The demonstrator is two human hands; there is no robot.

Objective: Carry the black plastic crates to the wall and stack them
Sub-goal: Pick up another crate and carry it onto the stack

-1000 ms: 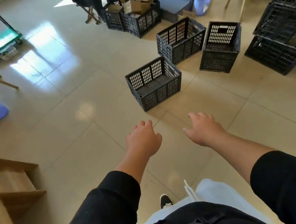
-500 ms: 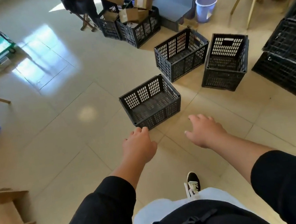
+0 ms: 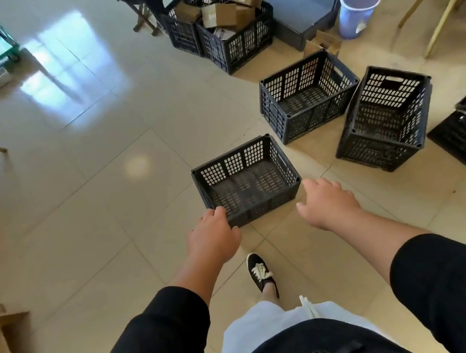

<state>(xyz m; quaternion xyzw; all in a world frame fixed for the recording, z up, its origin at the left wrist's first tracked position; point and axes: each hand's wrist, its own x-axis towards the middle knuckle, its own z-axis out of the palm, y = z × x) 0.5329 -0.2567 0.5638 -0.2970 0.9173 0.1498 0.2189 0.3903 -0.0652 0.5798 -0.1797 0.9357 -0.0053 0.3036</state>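
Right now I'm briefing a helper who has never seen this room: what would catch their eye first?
Most likely the two bare hands, left hand and right hand, reaching toward the nearest empty black crate on the tiled floor at centre. Beyond it to the right sit two more empty crates, one of them tilted. Farther back, crates filled with cardboard boxes stand beside a lilac bin.

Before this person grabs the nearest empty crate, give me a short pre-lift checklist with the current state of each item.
1. Nearest crate is empty: ok.
2. It stands upright on the floor, apart from the other two loose crates: ok.
3. Left hand by the near left corner, fingers relaxed, holding nothing: ok.
4. Right hand by the near right corner, holding nothing: ok.
5. Either hand touching the rim: cannot tell.
6. Foot is short of the crate: ok.
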